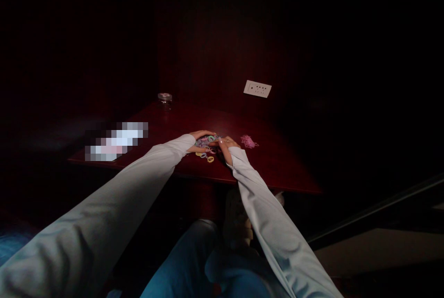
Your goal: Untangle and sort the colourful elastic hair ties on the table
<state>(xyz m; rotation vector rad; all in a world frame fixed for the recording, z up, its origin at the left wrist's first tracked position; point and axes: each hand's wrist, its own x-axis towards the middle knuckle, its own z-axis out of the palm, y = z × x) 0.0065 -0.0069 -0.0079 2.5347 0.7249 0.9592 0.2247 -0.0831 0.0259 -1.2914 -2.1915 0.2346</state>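
A pile of small hair ties [202,142] in purple, green and other pale colours lies on the dark red table. My left hand [197,136] curves around the pile's left side, thumb and fingers apart. From the right, my right hand [229,143] reaches to the pile's edge, its thumb and fingertips drawn together. Whatever is between those fingertips is too small to make out. Just in front of the pile, a yellow hair tie [210,159] lies loose with a few others. Beyond my right hand sits a separate heap of pink bands [249,141].
A clear lidded jar [165,100] stands at the table's back left. A blurred-out bright object [118,143] lies near the left edge. On the wall behind is a white socket plate [257,89]. The table's front edge [208,178] runs below my forearms; the surroundings are very dark.
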